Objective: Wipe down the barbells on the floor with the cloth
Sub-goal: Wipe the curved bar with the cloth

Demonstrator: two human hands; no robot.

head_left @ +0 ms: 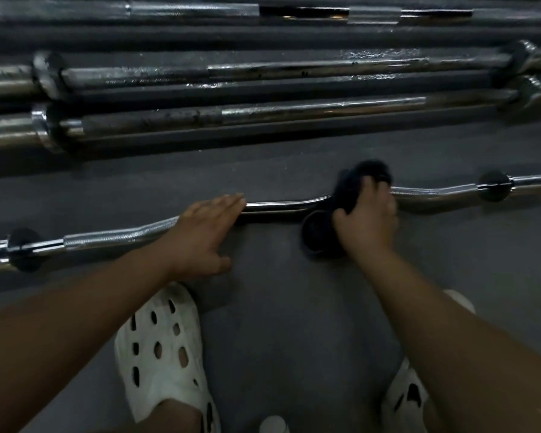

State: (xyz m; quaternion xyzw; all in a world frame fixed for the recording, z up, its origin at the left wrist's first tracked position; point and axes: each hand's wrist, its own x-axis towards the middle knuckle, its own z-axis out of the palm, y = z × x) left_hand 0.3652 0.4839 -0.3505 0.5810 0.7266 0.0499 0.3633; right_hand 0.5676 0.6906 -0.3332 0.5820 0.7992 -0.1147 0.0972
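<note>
Fingers of the right hand [367, 223] clamp the dark cloth [349, 195] onto the curl bar [278, 207] at its middle bend; fingers of the left hand [203, 232] lie straight, pressing the bar left of that; held so loosely, the bar could roll under hard rubbing; grey floor [278, 301] beneath it; straight barbells [263, 110] beyond it; the room dim.

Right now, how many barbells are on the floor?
4: a bent bar nearest, two straight bars just beyond, a fourth bar along the top edge. Others may be hidden.

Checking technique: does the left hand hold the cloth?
No, the right hand grips the cloth on the curved barbell; the left hand lies flat.
</note>
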